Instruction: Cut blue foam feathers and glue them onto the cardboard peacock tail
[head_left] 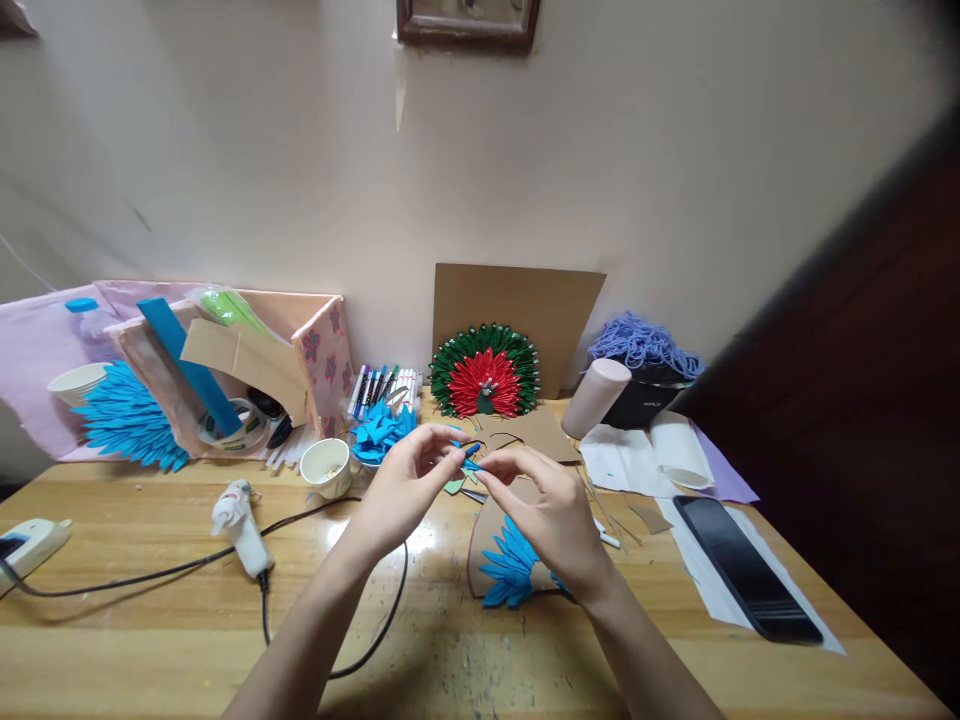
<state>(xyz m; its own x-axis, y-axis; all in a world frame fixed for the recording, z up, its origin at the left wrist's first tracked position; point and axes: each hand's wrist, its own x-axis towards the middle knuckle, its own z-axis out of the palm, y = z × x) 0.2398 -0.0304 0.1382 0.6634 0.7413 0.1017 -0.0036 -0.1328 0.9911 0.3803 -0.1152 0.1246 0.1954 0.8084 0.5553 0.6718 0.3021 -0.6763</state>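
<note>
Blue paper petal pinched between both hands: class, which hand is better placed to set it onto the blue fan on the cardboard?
Probably the right hand: it hovers directly above the blue fan, while the left hand sits further left, sharing the blue paper petal.

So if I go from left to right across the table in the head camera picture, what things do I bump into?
White charger → blue paper fan → glue gun → paper cup → left hand → small blue piece held in both hands → right hand → pink roll → black phone.
</note>
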